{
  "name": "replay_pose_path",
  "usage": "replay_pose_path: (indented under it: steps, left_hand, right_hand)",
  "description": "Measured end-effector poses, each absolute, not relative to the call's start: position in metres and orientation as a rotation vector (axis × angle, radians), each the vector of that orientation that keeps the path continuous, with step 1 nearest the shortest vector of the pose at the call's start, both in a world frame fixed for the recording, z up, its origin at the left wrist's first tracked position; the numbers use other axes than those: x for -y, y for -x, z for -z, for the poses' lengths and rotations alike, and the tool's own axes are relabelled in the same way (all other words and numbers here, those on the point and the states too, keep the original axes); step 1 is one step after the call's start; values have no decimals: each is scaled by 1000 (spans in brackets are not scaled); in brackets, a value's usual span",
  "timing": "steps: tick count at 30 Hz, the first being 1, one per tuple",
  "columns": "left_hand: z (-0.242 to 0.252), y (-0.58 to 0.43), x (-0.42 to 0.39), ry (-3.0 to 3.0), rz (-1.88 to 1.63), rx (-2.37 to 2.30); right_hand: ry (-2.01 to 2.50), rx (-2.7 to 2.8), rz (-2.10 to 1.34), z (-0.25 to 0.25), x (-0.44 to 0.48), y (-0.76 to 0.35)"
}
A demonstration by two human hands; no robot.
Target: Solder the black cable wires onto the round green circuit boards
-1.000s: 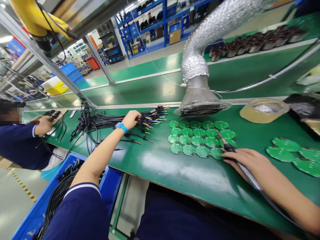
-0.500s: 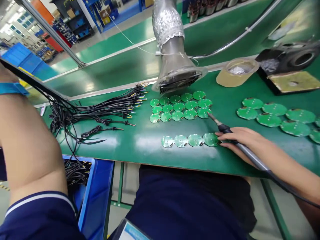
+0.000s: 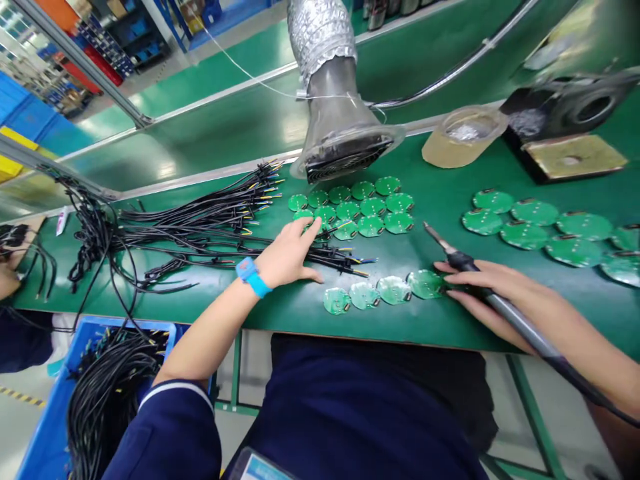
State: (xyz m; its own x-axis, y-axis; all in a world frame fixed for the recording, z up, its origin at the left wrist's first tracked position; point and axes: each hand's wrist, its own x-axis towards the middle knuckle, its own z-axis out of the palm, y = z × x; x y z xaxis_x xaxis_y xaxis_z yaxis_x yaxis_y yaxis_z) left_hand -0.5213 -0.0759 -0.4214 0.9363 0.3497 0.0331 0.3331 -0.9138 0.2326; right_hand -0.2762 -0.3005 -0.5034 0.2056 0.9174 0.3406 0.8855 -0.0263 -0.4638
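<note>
My left hand (image 3: pixel 287 257), with a blue wristband, lies over a few black cables (image 3: pixel 345 259) on the bench, fingers and thumb spread. Their stripped coloured wire ends stick out to its right, and its fingertips cover part of the grid of round green circuit boards (image 3: pixel 371 207). In my right hand (image 3: pixel 493 293) is a soldering iron (image 3: pixel 457 259), its tip pointing up and left above the bench. The fingertips of that hand touch the rightmost board (image 3: pixel 424 284) of a front row of boards (image 3: pixel 364 295).
A fume extractor hood (image 3: pixel 345 143) hangs behind the boards. At left lies a cable bundle (image 3: pixel 200 210); a blue bin (image 3: pixel 43 427) of cables stands below. More boards (image 3: pixel 535 212), a yellowish tub (image 3: pixel 463 137) and a sponge holder (image 3: pixel 575 157) are at right. Another person's hand (image 3: pixel 9 280) shows far left.
My left hand has come in from the left onto the bench, and cables now lie beneath it beside the boards. My right hand keeps the soldering iron in nearly the same place.
</note>
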Motion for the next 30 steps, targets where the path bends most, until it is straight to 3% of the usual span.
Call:
replay_pose_path:
  steps: [5,15,22,30]
  left_hand:
    - [409,524,98,-2785,-416,-339]
    - [433,483,113,-3054,-227,-181]
    - [416,531,119,-2819,-920,-37]
    - [414,571,134,-2819,-1046,-148]
  right_hand:
    - [1757,1713,142,499,304,280]
    - [1741,1631,238,457,309,323]
    - [1681,1410,114,465,323,337]
    - [1418,1595,-63,445,323,359]
